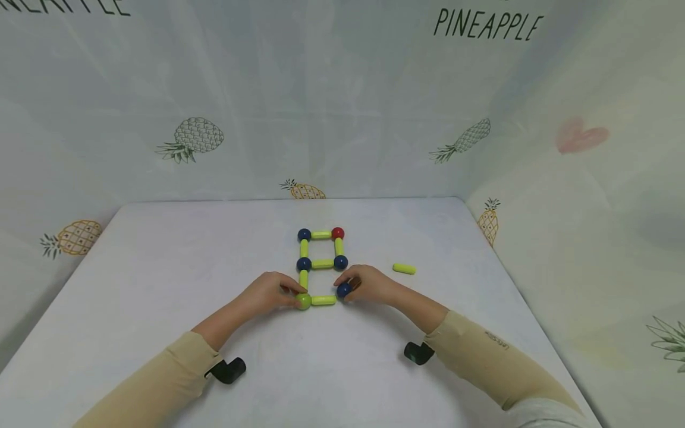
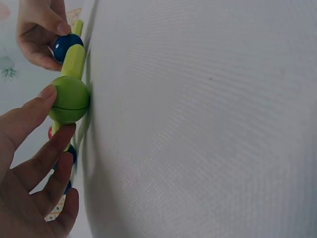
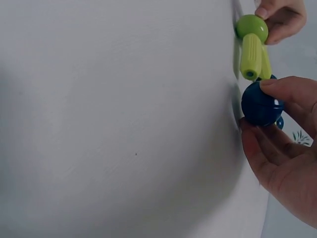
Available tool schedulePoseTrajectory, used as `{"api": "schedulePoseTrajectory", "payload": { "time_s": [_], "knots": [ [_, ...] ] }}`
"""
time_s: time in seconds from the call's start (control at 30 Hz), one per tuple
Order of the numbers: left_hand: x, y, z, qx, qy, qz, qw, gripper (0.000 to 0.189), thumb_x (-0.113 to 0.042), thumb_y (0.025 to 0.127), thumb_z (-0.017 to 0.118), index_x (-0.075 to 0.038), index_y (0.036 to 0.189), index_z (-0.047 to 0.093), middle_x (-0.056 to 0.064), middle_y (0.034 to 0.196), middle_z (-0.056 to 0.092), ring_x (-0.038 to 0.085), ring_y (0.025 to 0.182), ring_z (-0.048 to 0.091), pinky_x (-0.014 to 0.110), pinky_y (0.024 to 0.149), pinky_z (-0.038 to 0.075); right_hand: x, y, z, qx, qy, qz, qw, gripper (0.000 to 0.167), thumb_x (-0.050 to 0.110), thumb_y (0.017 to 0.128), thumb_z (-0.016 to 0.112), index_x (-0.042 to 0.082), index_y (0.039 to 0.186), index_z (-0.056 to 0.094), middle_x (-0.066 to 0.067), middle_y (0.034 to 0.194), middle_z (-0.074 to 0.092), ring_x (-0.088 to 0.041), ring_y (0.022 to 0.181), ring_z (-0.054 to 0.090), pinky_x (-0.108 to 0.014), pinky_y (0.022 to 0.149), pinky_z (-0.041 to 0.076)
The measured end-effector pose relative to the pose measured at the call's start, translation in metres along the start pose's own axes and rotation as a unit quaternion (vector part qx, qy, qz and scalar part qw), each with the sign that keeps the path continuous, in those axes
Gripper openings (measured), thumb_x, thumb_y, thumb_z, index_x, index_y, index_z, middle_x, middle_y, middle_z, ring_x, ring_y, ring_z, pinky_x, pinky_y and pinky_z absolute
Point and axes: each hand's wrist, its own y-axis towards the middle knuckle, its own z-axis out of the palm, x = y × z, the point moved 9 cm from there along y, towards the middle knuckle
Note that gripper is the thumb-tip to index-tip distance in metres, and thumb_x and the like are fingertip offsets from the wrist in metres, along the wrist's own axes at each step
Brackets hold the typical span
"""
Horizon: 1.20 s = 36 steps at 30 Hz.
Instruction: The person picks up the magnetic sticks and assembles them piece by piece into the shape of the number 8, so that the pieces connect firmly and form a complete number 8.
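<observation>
My left hand (image 1: 275, 291) pinches a green ball (image 1: 304, 301) at the near left corner of a figure of balls and rods lying on the table. From that ball a yellow-green rod (image 1: 323, 301) runs right. At its free end my right hand (image 1: 369, 284) holds a blue ball (image 3: 262, 103) between thumb and fingers. In the right wrist view the rod's end face shows, close to this ball. Farther back, a square of rods joins a red ball (image 1: 338, 233) and several blue balls (image 1: 304, 264). Another rod (image 1: 303, 279) links the square to the green ball.
A loose yellow-green rod (image 1: 404, 268) lies to the right of the figure on the white table (image 1: 187, 255). Behind and beside the table hangs a cloth (image 1: 332, 107) printed with pineapples. Dark wrist cameras (image 1: 229, 371) stick out under both sleeves.
</observation>
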Motion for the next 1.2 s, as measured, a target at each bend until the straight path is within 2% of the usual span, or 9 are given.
{"api": "schedulePoseTrajectory", "payload": {
  "time_s": [0.27, 0.57, 0.77, 1.2],
  "knots": [
    [0.0020, -0.0019, -0.0006, -0.005, -0.015, -0.006, 0.9999, 0.025, -0.023, 0.076, 0.084, -0.021, 0.101, 0.078, -0.010, 0.097, 0.070, 0.010, 0.092, 0.058, 0.035, 0.081, 0.049, -0.0030, -0.0023, -0.0002, -0.009, -0.013, 0.007, 0.9999, 0.035, 0.003, 0.080, 0.079, 0.017, 0.110, 0.071, 0.002, 0.106, 0.061, -0.016, 0.095, 0.058, -0.030, 0.083, 0.052],
    [0.0050, -0.0043, -0.0011, -0.013, -0.037, -0.021, 0.9990, 0.024, -0.019, 0.076, 0.084, -0.018, 0.100, 0.079, -0.007, 0.097, 0.070, 0.010, 0.084, 0.056, 0.031, 0.074, 0.048, -0.0020, -0.0017, 0.0026, -0.016, -0.022, -0.021, 0.9994, 0.033, 0.008, 0.076, 0.083, 0.012, 0.106, 0.069, 0.003, 0.100, 0.062, -0.014, 0.092, 0.060, -0.029, 0.082, 0.052],
    [0.0051, -0.0054, -0.0016, -0.018, -0.041, -0.027, 0.9986, 0.023, -0.014, 0.077, 0.084, -0.017, 0.099, 0.079, -0.004, 0.098, 0.071, 0.011, 0.085, 0.057, 0.029, 0.073, 0.048, 0.0005, -0.0011, 0.0061, -0.015, -0.035, -0.034, 0.9987, 0.033, 0.011, 0.075, 0.086, 0.012, 0.102, 0.068, 0.004, 0.095, 0.061, -0.013, 0.088, 0.057, -0.028, 0.080, 0.050],
    [0.0038, -0.0054, -0.0014, -0.025, -0.043, -0.021, 0.9985, 0.022, -0.013, 0.077, 0.083, -0.016, 0.099, 0.079, -0.004, 0.097, 0.070, 0.011, 0.083, 0.055, 0.029, 0.072, 0.047, -0.0012, -0.0022, 0.0073, -0.018, -0.038, -0.030, 0.9986, 0.033, 0.012, 0.074, 0.086, 0.012, 0.102, 0.067, 0.004, 0.094, 0.060, -0.013, 0.087, 0.056, -0.028, 0.079, 0.050]
  ]
}}
